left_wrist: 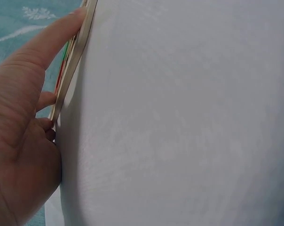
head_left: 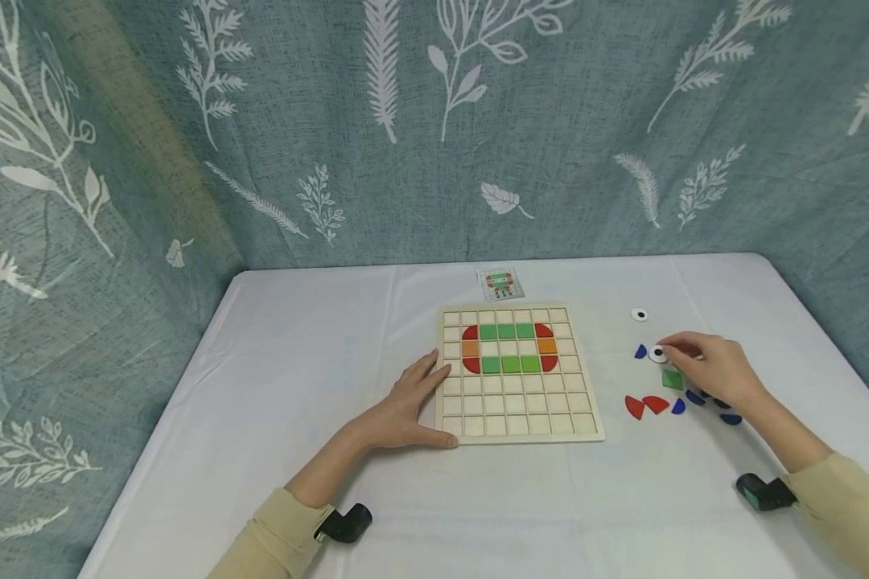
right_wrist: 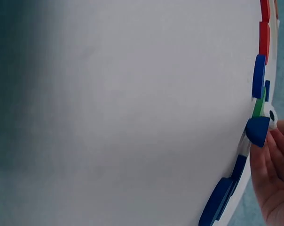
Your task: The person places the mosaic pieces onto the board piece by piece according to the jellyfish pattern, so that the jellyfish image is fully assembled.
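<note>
A wooden grid board [head_left: 516, 404] lies on the table, with red rounded corner pieces, green squares and orange pieces forming a ring in its upper rows. My left hand [head_left: 405, 406] rests spread at the board's left side, fingertips on that edge and thumb at the lower left corner. To the right of the board, my right hand [head_left: 717, 370] pinches a white round eye piece [head_left: 658, 354] with a black dot between thumb and fingers. Just below it lies a green square [head_left: 672, 379]. The right wrist view shows the eye piece [right_wrist: 272, 113] at the fingertips.
A second eye piece [head_left: 640, 314] lies farther back. Red wedges [head_left: 655, 404] and several blue half-rounds [head_left: 731, 419] are scattered around the right hand. A small picture card [head_left: 500, 284] lies behind the board. A patterned curtain [head_left: 434, 177] hangs behind the white-covered table [head_left: 319, 346].
</note>
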Demonstrator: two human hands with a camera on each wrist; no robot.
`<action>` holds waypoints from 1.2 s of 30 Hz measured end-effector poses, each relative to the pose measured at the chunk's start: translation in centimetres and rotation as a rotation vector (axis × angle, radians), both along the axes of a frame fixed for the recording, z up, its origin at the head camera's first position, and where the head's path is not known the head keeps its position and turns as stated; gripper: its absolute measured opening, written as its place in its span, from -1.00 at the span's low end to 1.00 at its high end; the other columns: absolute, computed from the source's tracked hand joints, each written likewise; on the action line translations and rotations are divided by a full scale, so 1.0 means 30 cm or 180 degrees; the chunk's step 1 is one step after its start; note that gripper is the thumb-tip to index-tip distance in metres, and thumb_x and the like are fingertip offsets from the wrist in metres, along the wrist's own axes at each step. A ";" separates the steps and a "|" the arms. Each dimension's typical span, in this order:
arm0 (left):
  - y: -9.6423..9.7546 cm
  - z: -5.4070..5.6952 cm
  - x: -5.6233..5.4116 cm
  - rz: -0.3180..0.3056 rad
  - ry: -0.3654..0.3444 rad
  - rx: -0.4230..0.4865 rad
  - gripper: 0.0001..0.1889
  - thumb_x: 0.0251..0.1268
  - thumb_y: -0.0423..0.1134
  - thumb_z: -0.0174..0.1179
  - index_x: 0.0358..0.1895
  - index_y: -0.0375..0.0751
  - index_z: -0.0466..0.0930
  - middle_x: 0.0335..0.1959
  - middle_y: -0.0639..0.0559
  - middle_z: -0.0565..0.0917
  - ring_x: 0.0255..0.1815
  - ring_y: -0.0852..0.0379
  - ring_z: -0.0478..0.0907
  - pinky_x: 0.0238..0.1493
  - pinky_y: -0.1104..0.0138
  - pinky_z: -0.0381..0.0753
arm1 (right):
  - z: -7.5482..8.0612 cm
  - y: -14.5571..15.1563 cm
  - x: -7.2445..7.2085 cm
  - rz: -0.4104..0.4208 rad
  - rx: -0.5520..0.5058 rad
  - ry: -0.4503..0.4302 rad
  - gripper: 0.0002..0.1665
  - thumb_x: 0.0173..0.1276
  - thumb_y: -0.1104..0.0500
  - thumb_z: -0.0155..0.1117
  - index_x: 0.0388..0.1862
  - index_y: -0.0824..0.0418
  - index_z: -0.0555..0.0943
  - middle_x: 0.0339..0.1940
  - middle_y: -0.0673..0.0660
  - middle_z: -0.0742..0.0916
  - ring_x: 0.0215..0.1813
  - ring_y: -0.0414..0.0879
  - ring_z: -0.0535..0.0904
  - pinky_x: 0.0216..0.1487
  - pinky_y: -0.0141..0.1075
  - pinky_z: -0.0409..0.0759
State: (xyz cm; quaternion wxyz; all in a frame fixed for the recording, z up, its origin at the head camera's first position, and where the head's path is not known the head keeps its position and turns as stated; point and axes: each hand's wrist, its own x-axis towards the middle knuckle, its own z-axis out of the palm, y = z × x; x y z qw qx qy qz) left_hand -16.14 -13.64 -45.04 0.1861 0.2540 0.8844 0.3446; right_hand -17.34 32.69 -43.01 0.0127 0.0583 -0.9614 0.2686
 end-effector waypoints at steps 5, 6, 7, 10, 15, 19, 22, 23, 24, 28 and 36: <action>0.001 0.003 0.002 0.0003 -0.0018 0.0009 0.14 -0.02 0.12 0.48 0.57 -0.15 -0.03 0.60 -0.03 -0.26 0.57 -0.09 -0.37 0.44 -0.14 -0.11 | 0.004 0.003 0.002 -0.0040 -0.0025 -0.0072 -0.63 0.41 0.13 0.27 0.03 0.39 0.62 -0.18 0.33 0.70 -0.17 0.15 0.57 -0.33 -0.25 0.54; 0.000 0.004 0.003 0.0002 -0.0014 0.0010 0.14 -0.02 0.12 0.48 0.57 -0.15 -0.03 0.60 -0.04 -0.26 0.57 -0.09 -0.36 0.44 -0.14 -0.10 | 0.005 0.001 0.001 -0.0036 -0.0036 -0.0093 -0.61 0.38 0.11 0.30 0.02 0.40 0.62 -0.20 0.31 0.70 -0.19 0.13 0.57 -0.34 -0.25 0.53; 0.000 0.005 0.003 0.0004 -0.0010 0.0010 0.14 -0.02 0.11 0.48 0.57 -0.15 -0.03 0.60 -0.03 -0.26 0.57 -0.09 -0.36 0.44 -0.13 -0.10 | 0.005 -0.002 -0.002 -0.0027 -0.0034 -0.0107 -0.59 0.37 0.09 0.32 0.02 0.40 0.62 -0.21 0.30 0.70 -0.20 0.11 0.57 -0.35 -0.26 0.53; -0.002 0.006 0.004 0.0005 0.0012 0.0024 0.14 -0.02 0.10 0.48 0.57 -0.16 -0.02 0.60 -0.04 -0.26 0.57 -0.10 -0.36 0.44 -0.14 -0.10 | 0.005 -0.011 -0.012 0.0026 -0.0020 -0.0097 -0.58 0.33 0.09 0.37 0.01 0.39 0.62 -0.25 0.25 0.69 -0.23 0.07 0.56 -0.33 -0.22 0.54; -0.003 0.003 0.004 0.0001 0.0006 0.0026 0.13 -0.02 0.11 0.48 0.57 -0.16 -0.02 0.60 -0.04 -0.26 0.57 -0.09 -0.37 0.44 -0.14 -0.11 | 0.002 -0.021 -0.022 0.0227 -0.0037 -0.0062 -0.66 0.34 0.26 0.32 0.05 0.38 0.60 -0.13 0.32 0.69 -0.11 0.18 0.59 -0.12 0.04 0.62; -0.002 -0.001 0.004 -0.0004 -0.0004 0.0030 0.13 -0.01 0.11 0.48 0.57 -0.16 -0.02 0.60 -0.05 -0.26 0.57 -0.10 -0.37 0.44 -0.14 -0.11 | -0.002 -0.026 -0.022 0.0267 -0.0109 -0.0130 -0.62 0.34 0.31 0.28 0.12 0.37 0.56 0.05 0.39 0.64 0.06 0.29 0.55 0.00 0.15 0.56; -0.002 -0.002 0.004 0.0000 0.0008 0.0031 0.13 -0.02 0.10 0.48 0.57 -0.17 -0.02 0.60 -0.05 -0.26 0.57 -0.10 -0.37 0.44 -0.14 -0.12 | -0.006 -0.035 -0.026 0.0186 -0.0056 -0.0023 -0.61 0.30 0.26 0.35 0.07 0.38 0.57 -0.04 0.38 0.66 -0.03 0.24 0.57 -0.07 0.08 0.60; -0.002 -0.002 0.004 0.0002 0.0012 0.0033 0.13 -0.02 0.10 0.48 0.57 -0.17 -0.02 0.60 -0.05 -0.26 0.57 -0.10 -0.37 0.44 -0.13 -0.12 | -0.007 -0.037 -0.028 0.0155 -0.0027 0.0026 -0.61 0.28 0.24 0.37 0.04 0.39 0.58 -0.10 0.35 0.66 -0.10 0.20 0.57 -0.13 0.03 0.62; -0.002 -0.002 0.004 0.0003 0.0018 0.0031 0.13 -0.02 0.10 0.48 0.56 -0.17 -0.02 0.60 -0.06 -0.26 0.57 -0.10 -0.36 0.44 -0.13 -0.12 | -0.009 -0.040 -0.030 0.0127 -0.0001 0.0065 -0.61 0.27 0.22 0.40 0.01 0.39 0.59 -0.16 0.32 0.67 -0.15 0.17 0.57 -0.17 -0.04 0.62; -0.003 -0.001 0.004 0.0010 0.0017 0.0028 0.13 -0.02 0.10 0.48 0.56 -0.16 -0.02 0.60 -0.06 -0.26 0.57 -0.11 -0.36 0.44 -0.14 -0.12 | -0.010 -0.047 -0.036 0.0066 0.0040 0.0111 -0.63 0.24 0.21 0.43 -0.05 0.40 0.60 -0.28 0.22 0.67 -0.26 0.06 0.57 -0.29 -0.24 0.58; -0.002 -0.001 0.003 -0.0014 0.0021 0.0011 0.13 -0.01 0.11 0.48 0.56 -0.16 -0.02 0.60 -0.06 -0.26 0.57 -0.11 -0.36 0.44 -0.14 -0.11 | 0.007 -0.090 -0.040 0.0196 -0.0299 0.0187 -0.61 0.28 0.24 0.40 0.05 0.36 0.58 -0.13 0.30 0.70 -0.10 0.18 0.64 -0.13 -0.12 0.66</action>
